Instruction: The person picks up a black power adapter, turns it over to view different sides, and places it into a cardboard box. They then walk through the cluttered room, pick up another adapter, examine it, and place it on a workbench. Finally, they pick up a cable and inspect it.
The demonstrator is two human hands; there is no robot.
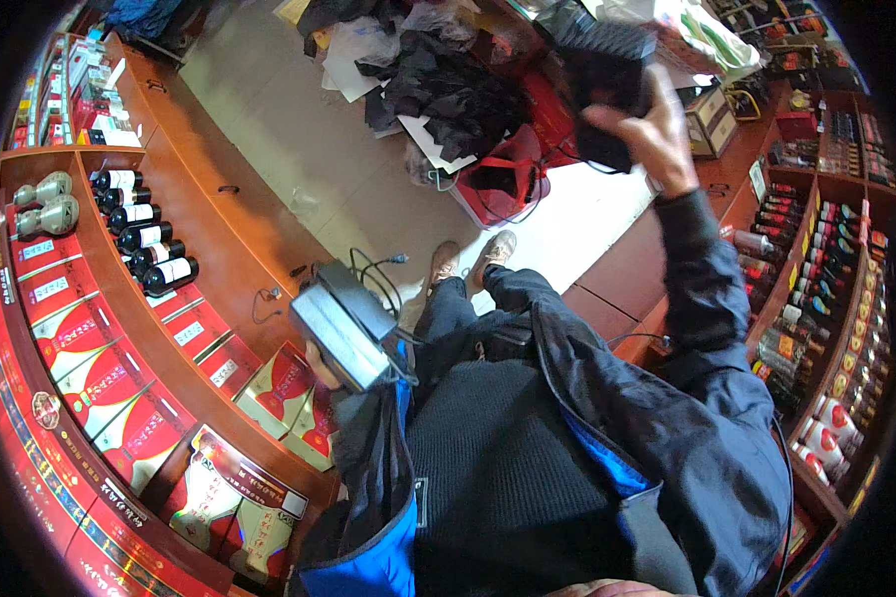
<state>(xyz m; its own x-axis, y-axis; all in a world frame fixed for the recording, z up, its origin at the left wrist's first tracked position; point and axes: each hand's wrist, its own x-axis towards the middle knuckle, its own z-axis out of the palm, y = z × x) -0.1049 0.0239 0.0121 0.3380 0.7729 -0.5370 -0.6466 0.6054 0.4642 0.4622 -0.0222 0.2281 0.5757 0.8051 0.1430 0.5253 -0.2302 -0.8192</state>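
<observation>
My left hand [321, 366] mostly hides behind a silver-grey box-shaped device [340, 333], which it holds beside my left hip. A black power adapter [360, 298] lies against that device, and a black cable with a plug [398, 260] hangs off it. My right hand [657, 139], stretched out far to the right, is smeared by motion. Its thumb and fingers grip a black block-like object [607, 95] whose kind I cannot make out. Below that object, a thin black cable [543, 184] trails over a red plastic basket [498, 204].
Crumpled black plastic bags [448, 85] and papers heap up ahead on the floor. Wine bottles [164, 274] and red gift boxes [95, 388] fill the left shelves. More bottles [801, 298] line the right shelves. A cardboard box [712, 119] stands by the right counter.
</observation>
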